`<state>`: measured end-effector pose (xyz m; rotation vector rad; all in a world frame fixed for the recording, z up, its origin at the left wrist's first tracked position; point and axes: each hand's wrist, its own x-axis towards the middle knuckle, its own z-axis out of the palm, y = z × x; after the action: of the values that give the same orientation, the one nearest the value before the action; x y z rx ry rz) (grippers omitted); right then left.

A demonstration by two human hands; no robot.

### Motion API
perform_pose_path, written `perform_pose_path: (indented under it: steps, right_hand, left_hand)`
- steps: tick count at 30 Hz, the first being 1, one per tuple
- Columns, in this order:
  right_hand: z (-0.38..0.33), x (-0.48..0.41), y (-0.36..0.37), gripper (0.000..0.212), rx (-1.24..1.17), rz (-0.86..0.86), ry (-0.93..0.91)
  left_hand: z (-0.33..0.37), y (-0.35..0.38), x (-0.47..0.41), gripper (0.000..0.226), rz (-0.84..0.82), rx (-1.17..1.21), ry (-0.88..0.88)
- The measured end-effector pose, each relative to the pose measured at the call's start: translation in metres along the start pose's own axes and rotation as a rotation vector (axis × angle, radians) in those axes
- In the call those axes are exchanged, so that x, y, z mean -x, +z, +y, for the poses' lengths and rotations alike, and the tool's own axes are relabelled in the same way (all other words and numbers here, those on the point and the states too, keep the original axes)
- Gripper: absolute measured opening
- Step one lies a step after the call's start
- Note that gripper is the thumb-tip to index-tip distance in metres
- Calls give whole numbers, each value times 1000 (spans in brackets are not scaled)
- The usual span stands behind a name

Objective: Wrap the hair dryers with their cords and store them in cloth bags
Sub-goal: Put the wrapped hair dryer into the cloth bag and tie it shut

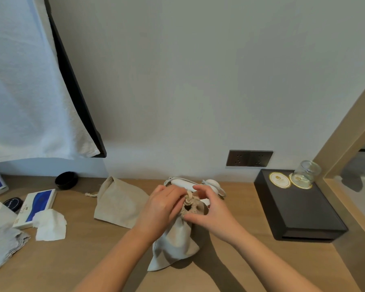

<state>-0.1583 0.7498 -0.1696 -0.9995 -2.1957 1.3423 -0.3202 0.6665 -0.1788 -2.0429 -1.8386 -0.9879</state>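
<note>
A filled beige cloth bag (174, 241) stands on the wooden counter (89, 260) in the middle, its mouth gathered almost closed around a small dark hole. My left hand (162, 205) pinches the bunched drawstring neck from the left. My right hand (211, 209) curls round the neck from the right, thumb below and fingers above. Behind my hands lies a white hair dryer (184, 183) with its grey cord wound about it. A second beige cloth bag (119, 202) lies flat to the left, its drawstring trailing out.
A black box (299, 209) with two round coasters and an upturned glass (307, 171) sits at the right. A wall socket (249, 158) is above it. Left are a blue-white box (37, 206), tissues (50, 225), a small black bowl (65, 180) and a hanging white towel (25, 81).
</note>
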Motion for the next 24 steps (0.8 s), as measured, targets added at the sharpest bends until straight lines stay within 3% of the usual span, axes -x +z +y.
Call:
perform_pose_path:
  steps: [3, 8, 12, 16, 19, 22, 24]
  right_hand:
    - [8, -8, 9, 73, 35, -57, 19]
    - [13, -13, 8, 27, 158, 21, -53]
    - [14, -11, 10, 27, 91, 24, -81]
    - [7, -7, 7, 60, 40, -154, -72]
    - [4, -10, 3, 46, 158, -161, -147]
    - [1, -15, -2, 25, 309, -49, -258]
    - [-1, -16, -6, 24, 465, -13, -338]
  left_hand:
    - [-2, -4, 0, 11, -6, 34, -13]
    - [-10, -23, 3, 17, -22, 21, -3]
    - [-19, -29, 15, 15, -38, 45, -31]
    - [-17, -33, 19, 11, -72, 94, -54]
    - [-15, -33, 17, 11, -114, 120, -74]
    - [-14, -28, 16, 9, -136, 109, -75]
    - [-13, -28, 13, 12, -123, 75, -63]
